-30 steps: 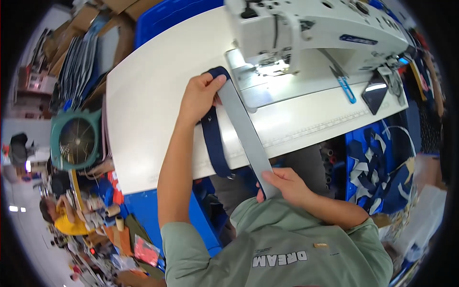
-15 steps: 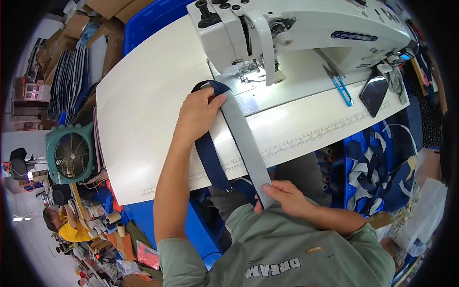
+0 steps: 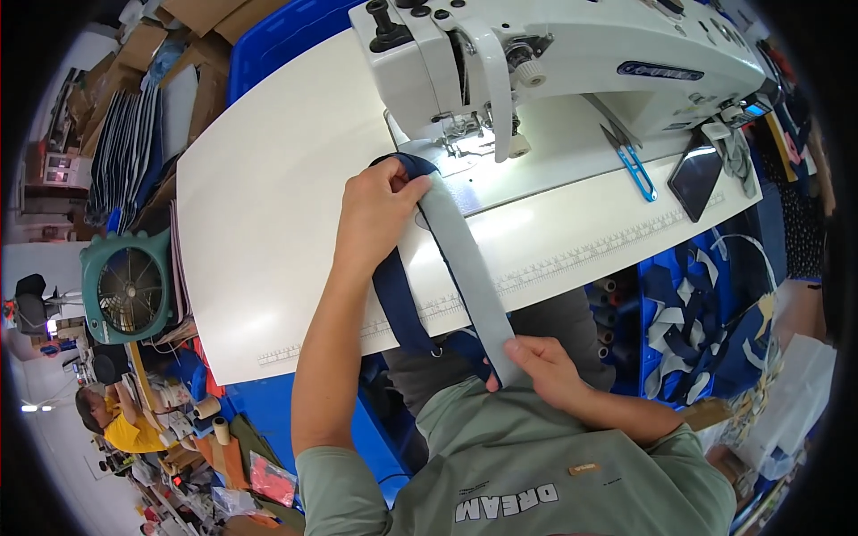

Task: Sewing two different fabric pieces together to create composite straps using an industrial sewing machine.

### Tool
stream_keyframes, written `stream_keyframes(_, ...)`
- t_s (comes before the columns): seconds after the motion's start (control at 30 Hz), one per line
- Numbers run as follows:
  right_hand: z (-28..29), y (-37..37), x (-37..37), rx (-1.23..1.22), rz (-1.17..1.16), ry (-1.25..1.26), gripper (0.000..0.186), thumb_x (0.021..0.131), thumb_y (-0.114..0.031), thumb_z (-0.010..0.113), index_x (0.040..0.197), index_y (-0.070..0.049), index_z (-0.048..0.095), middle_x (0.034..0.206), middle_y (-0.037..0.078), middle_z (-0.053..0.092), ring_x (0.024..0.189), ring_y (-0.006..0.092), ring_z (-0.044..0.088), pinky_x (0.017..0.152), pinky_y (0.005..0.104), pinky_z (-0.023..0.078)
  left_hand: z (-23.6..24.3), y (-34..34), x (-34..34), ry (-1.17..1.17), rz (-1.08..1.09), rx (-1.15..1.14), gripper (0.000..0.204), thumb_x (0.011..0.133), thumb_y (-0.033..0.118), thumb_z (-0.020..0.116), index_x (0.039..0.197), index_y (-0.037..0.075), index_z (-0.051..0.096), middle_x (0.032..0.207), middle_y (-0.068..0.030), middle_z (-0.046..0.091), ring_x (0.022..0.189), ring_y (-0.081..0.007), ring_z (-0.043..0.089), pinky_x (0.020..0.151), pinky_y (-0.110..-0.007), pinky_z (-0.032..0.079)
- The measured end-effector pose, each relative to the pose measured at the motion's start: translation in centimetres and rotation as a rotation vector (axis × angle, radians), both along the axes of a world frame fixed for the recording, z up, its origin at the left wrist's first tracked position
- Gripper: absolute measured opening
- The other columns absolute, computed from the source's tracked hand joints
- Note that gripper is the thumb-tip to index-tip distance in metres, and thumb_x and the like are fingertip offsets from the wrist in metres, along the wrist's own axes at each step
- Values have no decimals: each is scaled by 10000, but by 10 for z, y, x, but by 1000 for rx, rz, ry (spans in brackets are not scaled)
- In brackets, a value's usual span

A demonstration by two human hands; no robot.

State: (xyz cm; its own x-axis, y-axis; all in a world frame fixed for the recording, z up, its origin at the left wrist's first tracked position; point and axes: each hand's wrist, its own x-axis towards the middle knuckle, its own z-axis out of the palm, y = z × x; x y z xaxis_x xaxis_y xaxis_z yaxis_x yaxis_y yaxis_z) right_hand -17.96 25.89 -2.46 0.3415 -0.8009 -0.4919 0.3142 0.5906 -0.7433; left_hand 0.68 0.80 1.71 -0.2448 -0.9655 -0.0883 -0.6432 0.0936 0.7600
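Pinching navy strip (image 3: 474,277), apparently already grey-faced, with left hand (image 3: 372,214) near sewing machine (image 3: 581,58), right hand (image 3: 549,370) farther off; not yet beneath machine.

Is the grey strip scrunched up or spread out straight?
Spread out straight. The grey strip runs long and smooth from the left hand to the right hand, with no bunching in between.

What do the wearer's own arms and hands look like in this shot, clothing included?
The left hand and right hand are ungloved, and no watch or bracelet shows. The forearms are bare, below short grey-green sleeves. The matching top has white lettering and a small tan patch on the chest.
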Motion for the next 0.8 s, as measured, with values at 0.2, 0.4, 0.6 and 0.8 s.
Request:
stream_keyframes(0.2, -1, 3, -1, -35, -26, 41, 429, 1117, -284, 469, 1094, 79, 697, 935, 110, 750, 865, 136, 695, 817, 289, 547, -4, -4, -1, -86, 7, -42, 227, 901, 142, 762, 811, -41, 662, 667, -62, 642, 577, -118, 555, 562, -294, 446)
stream_keyframes(0.4, -7, 5, -6, 87, -52, -121, 331, 1078, -249, 576, 1085, 36, 742, 920, 55, 731, 822, 80, 638, 760, 254, 517, 4, -11, -2, -22, 15, 123, 260, 887, 194, 745, 829, -49, 676, 755, -160, 700, 676, -284, 649, 684, -389, 520)
stream_keyframes(0.6, -4, 0, -2, 5, -55, 181, 254, 999, -195, 706, 923, 36, 780, 734, -31, 650, 704, 14, 512, 608, 210, 415, 3, -22, -15, -108, -78, 86, 255, 880, 229, 723, 905, -24, 729, 824, -166, 731, 763, -310, 701, 757, -407, 546)
stream_keyframes(0.8, -2, -13, -2, -30, -61, 227, 232, 969, -187, 748, 942, 40, 785, 696, -31, 628, 680, 9, 495, 573, 220, 392, 1, -35, -25, -149, -84, 64, 257, 876, 222, 724, 978, -14, 737, 885, -180, 744, 818, -337, 718, 789, -413, 555)
